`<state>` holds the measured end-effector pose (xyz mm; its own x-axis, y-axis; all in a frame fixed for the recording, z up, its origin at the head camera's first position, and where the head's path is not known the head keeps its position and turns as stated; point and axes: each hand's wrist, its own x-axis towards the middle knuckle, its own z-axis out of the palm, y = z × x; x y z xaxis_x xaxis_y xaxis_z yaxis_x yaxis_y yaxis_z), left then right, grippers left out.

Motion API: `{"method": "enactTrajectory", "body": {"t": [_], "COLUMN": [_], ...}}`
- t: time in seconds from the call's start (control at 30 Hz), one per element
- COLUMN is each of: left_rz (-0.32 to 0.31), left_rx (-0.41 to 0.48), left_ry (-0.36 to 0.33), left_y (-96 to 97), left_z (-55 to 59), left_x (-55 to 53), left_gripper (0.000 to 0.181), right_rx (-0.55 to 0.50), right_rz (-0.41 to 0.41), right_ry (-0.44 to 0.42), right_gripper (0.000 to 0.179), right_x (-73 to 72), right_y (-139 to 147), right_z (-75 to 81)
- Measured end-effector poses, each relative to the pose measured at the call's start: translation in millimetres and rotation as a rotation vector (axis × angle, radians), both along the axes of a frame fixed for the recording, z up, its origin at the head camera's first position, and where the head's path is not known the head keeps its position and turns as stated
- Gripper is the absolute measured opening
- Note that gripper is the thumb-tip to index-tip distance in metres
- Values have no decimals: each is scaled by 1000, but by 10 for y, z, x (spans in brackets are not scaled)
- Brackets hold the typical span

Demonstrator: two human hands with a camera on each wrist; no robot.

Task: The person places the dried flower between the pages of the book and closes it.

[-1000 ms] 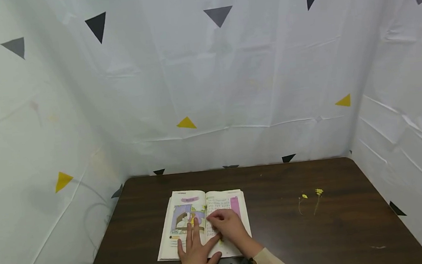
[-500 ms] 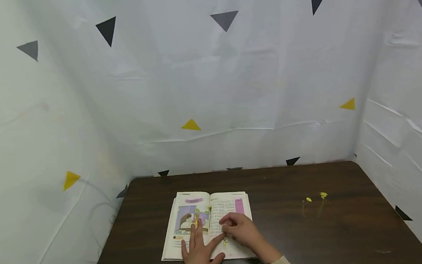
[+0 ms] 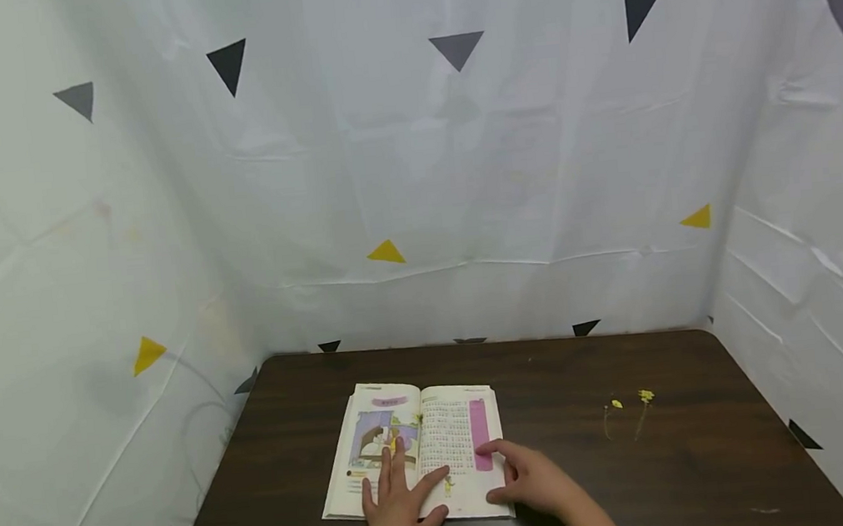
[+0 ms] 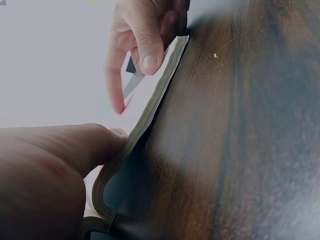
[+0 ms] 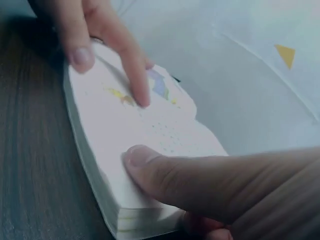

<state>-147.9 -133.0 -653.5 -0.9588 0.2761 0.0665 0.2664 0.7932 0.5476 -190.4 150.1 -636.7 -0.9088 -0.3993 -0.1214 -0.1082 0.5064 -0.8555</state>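
Note:
An open picture book (image 3: 479, 492) lies on the table, with a coloured illustration on its left page and lines of text beside a pink strip on the right. My left hand (image 3: 396, 503) rests on it with spread fingers, the forefinger and thumb reaching onto the right page. At the right page's outer edge is my right hand (image 3: 538, 478). Its forefinger touches the pink strip and its thumb (image 5: 150, 165) lies on the lower page, apart from each other; the remaining fingers bend in beside the book's edge, partly hidden in the right wrist view.
Two small sprigs with yellow flowers, a smaller one (image 3: 617, 404) and a larger one (image 3: 646, 396), lie on the dark wooden table (image 3: 681, 474) right of the book. White sheeting (image 3: 474, 175) with printed triangles hangs behind the table and along both sides.
My right hand has moved from the middle of the right page to its outer edge, thumb and forefinger spreading apart. My left hand stays on the book. The head view has shifted slightly.

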Motion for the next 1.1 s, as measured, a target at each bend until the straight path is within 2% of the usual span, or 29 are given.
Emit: {"method": "enactTrajectory", "body": {"t": [0.17, 0.3, 0.57, 0.77, 0.9, 1.0, 1.03, 1.1], "left_rz": [-9, -5, -4, -4, -1, -3, -5, -10], "left_rx": [15, 17, 34, 3, 0, -3, -1, 4], "left_ry": [-36, -61, -43, -27, -24, -17, -16, -24], "left_y": [-11, -26, -39, -41, -38, -28, -25, -21], "left_z": [-51, -98, -94, -113, -127, -121, -117, -105], "left_x": [4, 1, 12, -27, -41, -37, -34, -34], "left_gripper": [63, 72, 66, 85, 86, 82, 81, 80], "right_rx": [-130, -169, -116, -85, -52, -96, -107, -139], "right_rz": [54, 66, 22, -56, -130, -133, -118, -67], "right_ry": [-108, -137, -72, 12, 32, 32, 37, 38], "right_gripper": [84, 84, 82, 111, 129, 120, 108, 72], "right_x": [-36, -58, -59, -35, -12, -6, -7, -22], "right_y": [63, 81, 41, -8, -53, -61, -55, -31], "right_z": [-39, -99, -133, -133, -130, -117, -108, -90]}}
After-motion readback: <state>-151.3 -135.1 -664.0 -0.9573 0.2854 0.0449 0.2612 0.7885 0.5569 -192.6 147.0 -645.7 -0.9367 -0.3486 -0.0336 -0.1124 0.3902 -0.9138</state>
